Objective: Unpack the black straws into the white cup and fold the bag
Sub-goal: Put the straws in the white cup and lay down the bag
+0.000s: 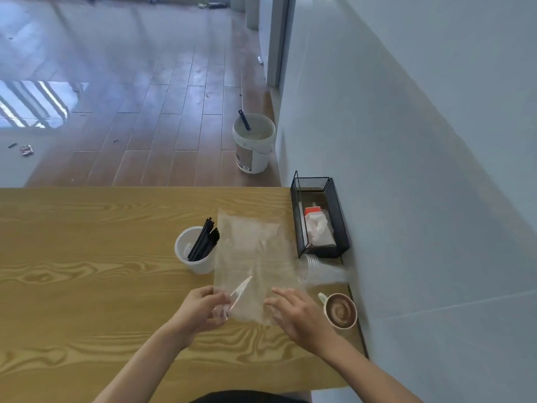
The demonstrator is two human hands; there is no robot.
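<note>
The left hand (200, 311) pinches the bag (252, 257) corner, the right hand (296, 312) presses it spread-fingered; careless folding could topple the white cup (193, 253) just beside.

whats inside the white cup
A bunch of black straws stands in the white cup, leaning toward its right rim. The bottom under them is hidden; a pale mark inside is too blurred to identify.

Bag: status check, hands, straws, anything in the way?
Left hand pinches bag at near left corner, right hand presses near right edge. Black straws in white cup. Bag not yet folded. Coffee cup close by right hand.
</note>
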